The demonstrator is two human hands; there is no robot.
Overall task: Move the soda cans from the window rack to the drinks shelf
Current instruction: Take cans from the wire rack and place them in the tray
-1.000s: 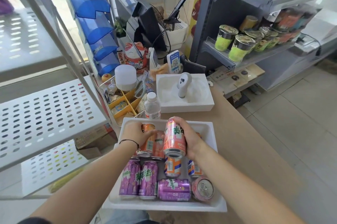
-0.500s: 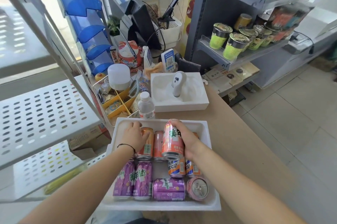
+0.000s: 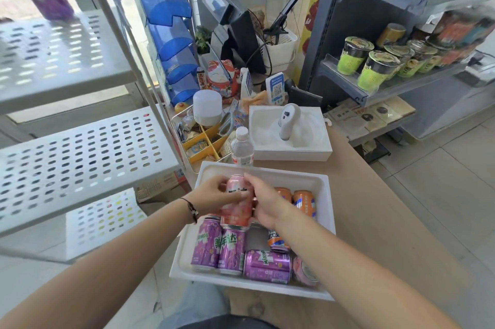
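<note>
pink can (image 3: 239,201) gripped by left hand (image 3: 214,196) and right hand (image 3: 263,204) over white tray (image 3: 325,194); next, lift it toward the shelf.

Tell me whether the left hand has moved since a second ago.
Yes. The left hand has moved right within the white tray, off the orange cans, and now grips the pink can together with the right hand.

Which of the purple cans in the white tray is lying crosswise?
The purple can at the tray's near edge, label reading sideways. The other two purple cans lie lengthwise, side by side, left of it.
</note>
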